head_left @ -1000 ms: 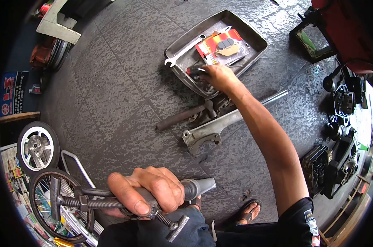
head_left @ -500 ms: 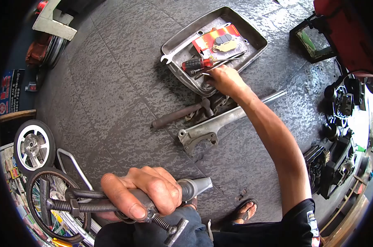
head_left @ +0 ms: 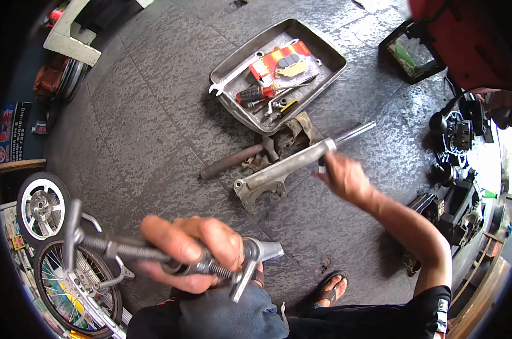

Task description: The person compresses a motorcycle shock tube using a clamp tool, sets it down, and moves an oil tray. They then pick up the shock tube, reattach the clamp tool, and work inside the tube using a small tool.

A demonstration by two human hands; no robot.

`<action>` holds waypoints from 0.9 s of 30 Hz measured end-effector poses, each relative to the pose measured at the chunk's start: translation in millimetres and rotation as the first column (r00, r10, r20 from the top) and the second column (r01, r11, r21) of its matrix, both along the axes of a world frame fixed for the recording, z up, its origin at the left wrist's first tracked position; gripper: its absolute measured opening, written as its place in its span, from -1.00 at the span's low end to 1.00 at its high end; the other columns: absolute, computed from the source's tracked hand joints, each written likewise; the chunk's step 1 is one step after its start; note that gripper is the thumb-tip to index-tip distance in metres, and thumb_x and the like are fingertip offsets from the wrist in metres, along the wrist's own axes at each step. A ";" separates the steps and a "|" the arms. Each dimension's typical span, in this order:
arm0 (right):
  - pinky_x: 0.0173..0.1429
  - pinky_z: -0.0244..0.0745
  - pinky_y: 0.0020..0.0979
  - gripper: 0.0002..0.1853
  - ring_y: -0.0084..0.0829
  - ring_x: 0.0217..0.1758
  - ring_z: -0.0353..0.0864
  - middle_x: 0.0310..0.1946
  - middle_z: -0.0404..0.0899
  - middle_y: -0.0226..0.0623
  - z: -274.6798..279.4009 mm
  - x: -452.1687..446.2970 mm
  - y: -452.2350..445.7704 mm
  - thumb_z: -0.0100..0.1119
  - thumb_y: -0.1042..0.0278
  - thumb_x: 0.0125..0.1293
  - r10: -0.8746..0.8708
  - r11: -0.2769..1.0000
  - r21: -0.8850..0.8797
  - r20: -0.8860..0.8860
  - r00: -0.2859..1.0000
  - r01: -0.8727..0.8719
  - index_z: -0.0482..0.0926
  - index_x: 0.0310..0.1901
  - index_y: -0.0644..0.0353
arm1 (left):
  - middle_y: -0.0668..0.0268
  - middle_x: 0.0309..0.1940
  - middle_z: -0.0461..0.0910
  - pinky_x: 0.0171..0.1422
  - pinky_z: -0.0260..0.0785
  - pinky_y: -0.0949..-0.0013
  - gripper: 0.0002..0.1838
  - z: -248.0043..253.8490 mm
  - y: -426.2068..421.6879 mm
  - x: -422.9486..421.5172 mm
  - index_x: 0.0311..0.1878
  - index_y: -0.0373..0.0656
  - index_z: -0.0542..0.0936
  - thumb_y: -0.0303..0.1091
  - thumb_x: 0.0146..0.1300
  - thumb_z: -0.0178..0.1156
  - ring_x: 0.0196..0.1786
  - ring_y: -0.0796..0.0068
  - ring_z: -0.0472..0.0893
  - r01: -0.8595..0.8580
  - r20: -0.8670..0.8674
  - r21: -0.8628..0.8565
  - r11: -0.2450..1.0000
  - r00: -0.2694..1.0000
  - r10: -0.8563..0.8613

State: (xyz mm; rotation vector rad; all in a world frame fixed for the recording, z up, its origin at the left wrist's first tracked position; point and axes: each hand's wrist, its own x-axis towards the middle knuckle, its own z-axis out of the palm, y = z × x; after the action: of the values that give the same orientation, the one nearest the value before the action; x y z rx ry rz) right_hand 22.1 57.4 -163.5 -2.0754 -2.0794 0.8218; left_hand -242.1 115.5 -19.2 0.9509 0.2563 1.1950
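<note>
My left hand [head_left: 202, 246] is wrapped around a steel screw clamp [head_left: 134, 251] with threaded rods and T-handles, held above my lap. A grey tapered metal piece [head_left: 270, 250] sticks out past the fingers on the right. My right hand [head_left: 349, 178], blurred by motion, is closed on something small and partly metallic that I cannot make out. It is just below a motorcycle fork leg [head_left: 287, 168] lying on the floor. A hammer [head_left: 230, 162] and a crumpled rag [head_left: 298, 135] lie beside the fork.
A metal tray [head_left: 225, 65] holds a wrench [head_left: 239, 73], a screwdriver [head_left: 256, 94], packaged brake pads [head_left: 290, 65] and small tools. Wheels [head_left: 41, 204] stand at left. Engine parts [head_left: 459, 135] line the right side. My sandaled foot [head_left: 334, 287] is below.
My right hand has left the tray and moved down and right, past the fork leg, with something small in it. My left hand has tilted the clamp slightly.
</note>
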 end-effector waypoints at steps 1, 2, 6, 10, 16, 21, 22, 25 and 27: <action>-0.39 0.57 -0.25 -0.55 -0.26 -0.34 0.55 -0.32 0.47 -0.15 1.2 -3.4 -21.9 -0.06 -0.09 0.36 0.015 0.996 -0.088 -0.035 0.999 -0.018 0.27 -0.12 0.21 | 0.12 -0.77 0.33 -0.89 0.19 0.37 -0.58 6.1 -5.3 7.2 -0.23 0.05 0.28 0.18 0.41 -0.37 -0.87 0.45 0.31 -0.055 -0.040 -0.048 0.997 0.998 0.053; -0.26 0.58 -0.20 -0.55 -0.21 -0.18 0.54 -0.27 0.47 -0.12 -4.2 -5.1 -42.5 -0.07 -0.09 0.36 0.064 0.987 -0.147 -0.008 0.998 -0.065 0.28 -0.14 0.23 | 0.12 -0.76 0.34 -0.88 0.20 0.40 -0.57 10.0 -11.7 14.4 -0.24 0.08 0.28 0.21 0.40 -0.37 -0.87 0.45 0.30 -0.139 -0.116 -0.087 0.986 0.985 0.129; -0.17 0.54 -0.17 -0.58 -0.12 -0.07 0.52 -0.21 0.47 -0.15 -20.0 -10.8 -97.4 0.08 -0.03 0.27 0.089 0.996 0.007 0.033 0.996 -0.089 0.35 -0.14 0.19 | 0.11 -0.67 0.41 -0.84 0.18 0.53 -0.50 6.5 -15.5 20.7 -0.15 -0.01 0.31 0.25 0.39 -0.35 -0.84 0.56 0.29 0.086 -0.169 0.031 0.996 0.982 -0.079; -0.20 0.53 -0.22 -0.64 -0.15 -0.16 0.56 -0.30 0.50 -0.15 29.5 1.3 -102.7 0.11 0.05 0.28 0.108 0.954 0.283 -0.022 0.994 -0.098 0.46 -0.11 0.20 | 0.25 -0.67 0.39 -0.78 0.12 0.58 -0.30 14.6 -34.3 37.2 0.05 -0.19 0.26 0.34 0.33 -0.38 -0.81 0.64 0.25 0.145 -0.226 -0.030 0.989 0.963 -0.148; -0.32 0.45 -0.16 -0.67 -0.06 -0.43 0.61 -0.54 0.55 -0.07 261.2 -0.6 -91.6 0.09 0.10 0.30 -0.127 0.827 0.415 -0.520 0.845 0.379 0.51 -0.23 0.27 | 0.32 -0.61 0.42 -0.75 0.05 0.56 -0.22 32.9 -87.3 57.2 -0.12 -0.19 0.38 0.46 0.23 -0.32 -0.80 0.59 0.27 0.183 -0.446 -0.052 0.982 0.875 -0.187; -0.51 0.40 -0.23 -0.57 -0.20 -0.59 0.54 -0.57 0.49 -0.19 336.8 -33.4 -127.6 0.10 -0.06 0.29 0.105 0.762 0.648 -0.100 0.989 -0.015 0.39 -0.23 0.23 | 0.29 -0.55 0.51 -0.73 0.10 0.58 -0.31 30.2 -132.2 82.1 -0.16 -0.33 0.49 0.27 0.27 -0.10 -0.72 0.66 0.38 0.200 -0.262 -0.069 0.977 0.942 -0.211; -0.53 0.38 -0.19 -0.56 -0.19 -0.61 0.53 -0.59 0.47 -0.19 341.2 -39.9 -132.4 0.12 -0.07 0.27 0.100 0.804 0.590 -0.002 0.995 -0.079 0.36 -0.26 0.21 | 0.31 -0.55 0.49 -0.72 0.10 0.58 -0.32 21.1 -135.3 89.1 -0.15 -0.32 0.48 0.28 0.27 -0.10 -0.71 0.66 0.37 0.235 -0.269 -0.037 0.971 0.934 -0.236; -0.61 0.31 -0.24 -0.57 -0.24 -0.71 0.46 -0.72 0.38 -0.28 338.0 -41.4 -141.3 0.15 -0.07 0.25 0.026 0.784 0.619 0.058 0.998 -0.056 0.32 -0.28 0.19 | 0.35 -0.57 0.45 -0.69 0.11 0.58 -0.33 -9.4 -129.6 99.1 -0.13 -0.29 0.45 0.29 0.26 -0.09 -0.69 0.68 0.35 0.279 -0.314 0.062 0.958 0.917 -0.247; -0.60 0.39 -0.24 -0.48 -0.11 -0.66 0.55 -0.70 0.50 -0.14 349.3 -37.5 -147.5 0.05 -0.10 0.30 -0.018 0.861 0.508 0.089 0.996 -0.030 0.32 -0.20 0.34 | 0.41 -0.64 0.38 -0.67 0.10 0.56 -0.27 2.8 -132.1 100.3 -0.14 -0.26 0.41 0.38 0.24 -0.16 -0.70 0.70 0.29 0.312 -0.289 0.103 0.944 0.918 -0.272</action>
State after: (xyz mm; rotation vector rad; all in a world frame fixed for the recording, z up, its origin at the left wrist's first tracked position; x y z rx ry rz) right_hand -15.4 -90.1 185.7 -1.8334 -2.0538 0.1387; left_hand -141.8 -16.6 -16.4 1.2391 0.2356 0.8135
